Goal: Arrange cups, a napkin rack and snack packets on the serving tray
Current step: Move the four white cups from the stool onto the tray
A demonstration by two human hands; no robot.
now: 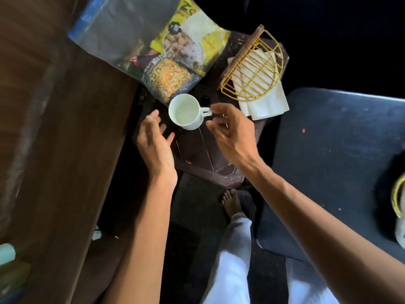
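A white cup [185,110] stands upright and empty on the dark brown serving tray [197,154], its handle pointing right. My right hand [232,132] hovers at the handle, the index fingertip touching it and the thumb apart below. My left hand [153,141] is spread just left of the cup, holding nothing. A gold wire napkin rack [252,69] with white napkins [265,104] lies at the tray's far right corner. A yellow snack packet [197,44] and a dark snack packet [171,77] lie overlapping at the tray's far left, the dark one next to the cup.
A clear plastic bag [118,29] covers part of the packets. Brown wooden furniture [54,128] runs along the left. A dark blue surface [339,150] lies on the right, with another gold wire object [397,198] at its edge. My bare foot [232,202] is below the tray.
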